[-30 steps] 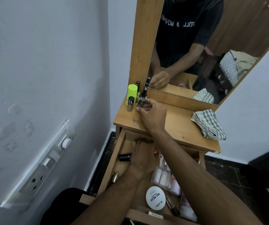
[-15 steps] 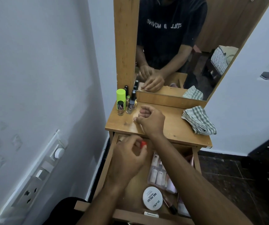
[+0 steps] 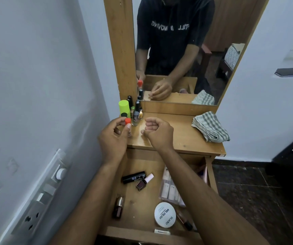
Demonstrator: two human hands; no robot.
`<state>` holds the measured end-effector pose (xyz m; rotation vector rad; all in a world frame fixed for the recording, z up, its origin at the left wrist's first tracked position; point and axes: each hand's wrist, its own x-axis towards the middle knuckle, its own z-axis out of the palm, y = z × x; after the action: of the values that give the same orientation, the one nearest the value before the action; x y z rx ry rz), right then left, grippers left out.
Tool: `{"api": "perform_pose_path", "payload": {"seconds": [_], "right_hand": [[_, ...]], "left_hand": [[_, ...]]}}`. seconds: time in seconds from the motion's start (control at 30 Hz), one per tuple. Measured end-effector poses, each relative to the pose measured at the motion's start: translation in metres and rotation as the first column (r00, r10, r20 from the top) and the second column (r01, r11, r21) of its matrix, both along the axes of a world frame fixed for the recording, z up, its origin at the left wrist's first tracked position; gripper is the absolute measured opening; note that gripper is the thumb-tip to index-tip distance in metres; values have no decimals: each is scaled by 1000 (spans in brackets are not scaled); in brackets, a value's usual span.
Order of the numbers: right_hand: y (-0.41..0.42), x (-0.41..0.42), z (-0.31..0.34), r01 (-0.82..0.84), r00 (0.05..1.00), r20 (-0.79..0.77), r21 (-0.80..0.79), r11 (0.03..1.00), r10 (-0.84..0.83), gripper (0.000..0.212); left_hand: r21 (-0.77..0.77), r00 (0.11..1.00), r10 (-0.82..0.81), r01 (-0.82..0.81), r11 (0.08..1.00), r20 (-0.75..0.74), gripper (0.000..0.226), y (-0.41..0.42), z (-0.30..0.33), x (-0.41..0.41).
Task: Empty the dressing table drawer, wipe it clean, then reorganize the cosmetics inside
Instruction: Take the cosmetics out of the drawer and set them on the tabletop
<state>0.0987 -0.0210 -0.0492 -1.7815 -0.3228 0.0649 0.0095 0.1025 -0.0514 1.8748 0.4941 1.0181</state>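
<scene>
My left hand (image 3: pixel 113 137) pinches a small bottle with a red cap (image 3: pixel 127 121) over the left end of the dressing table top (image 3: pixel 181 138), close to a cluster of nail polish bottles (image 3: pixel 136 114) and a lime green bottle (image 3: pixel 124 107). My right hand (image 3: pixel 157 132) hovers over the top with its fingers loosely curled and holds nothing. Below, the open drawer (image 3: pixel 142 232) holds a black tube (image 3: pixel 133 177), a dark nail polish with a pink cap (image 3: pixel 144 182), a brown bottle (image 3: pixel 118 206), a white round nail polish remover tub (image 3: pixel 164 217) and a clear pack of tubes (image 3: pixel 169 188).
A folded checked cloth (image 3: pixel 210 126) lies on the right end of the table top. The mirror (image 3: pixel 186 50) stands behind it. A white wall with a switch panel (image 3: pixel 41 195) is close on the left. Dark floor tiles (image 3: pixel 259 191) lie to the right.
My left hand has come up out of the drawer with the red-capped bottle and carried it to the table top. My right hand let go of a bottle by the cluster and drew back.
</scene>
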Motion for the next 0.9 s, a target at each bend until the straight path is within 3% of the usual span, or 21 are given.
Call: {"api": "perform_pose_path", "payload": {"seconds": [0.67,0.9], "right_hand": [[-1,2,-4,-32,998,51,-23,999,33,28],[-2,2,-6,-56,997,56,14,998,55,26]], "left_hand": [[123,999,34,-34,992,-1,22,0,0,23],[96,999,35,-36,995,19,19,-3,4,19]]}}
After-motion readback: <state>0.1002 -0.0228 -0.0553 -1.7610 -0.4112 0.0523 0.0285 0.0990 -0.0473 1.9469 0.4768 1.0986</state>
